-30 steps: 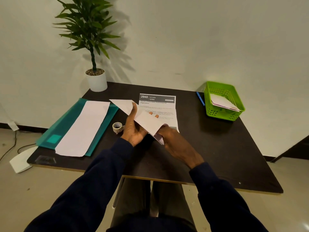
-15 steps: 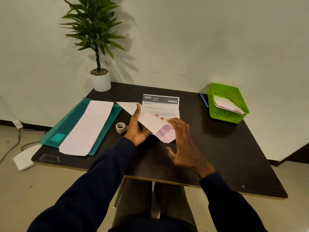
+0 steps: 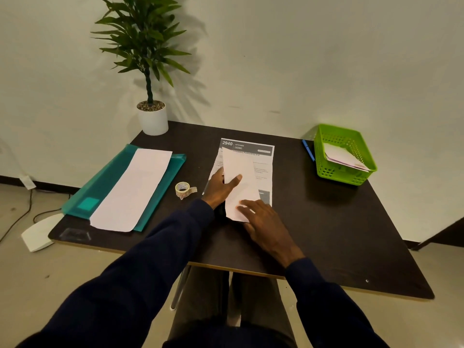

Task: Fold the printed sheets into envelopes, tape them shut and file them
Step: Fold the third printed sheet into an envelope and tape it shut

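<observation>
Head — left hand (image 3: 218,189) grips, right hand (image 3: 264,222) presses narrow folded sheet (image 3: 240,165).

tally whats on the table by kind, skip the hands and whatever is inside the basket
sheets: 3 (folded sheet, printed sheet, white sheet)
teal folder: 1
tape roll: 1
blue pen: 1
green basket: 1
potted plant: 1
total: 8

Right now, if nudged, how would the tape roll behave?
The tape roll lies flat, hole up, so it would probably slide rather than roll. Small and hollow, it is likely light. Its loose tail might catch on the table.
</observation>
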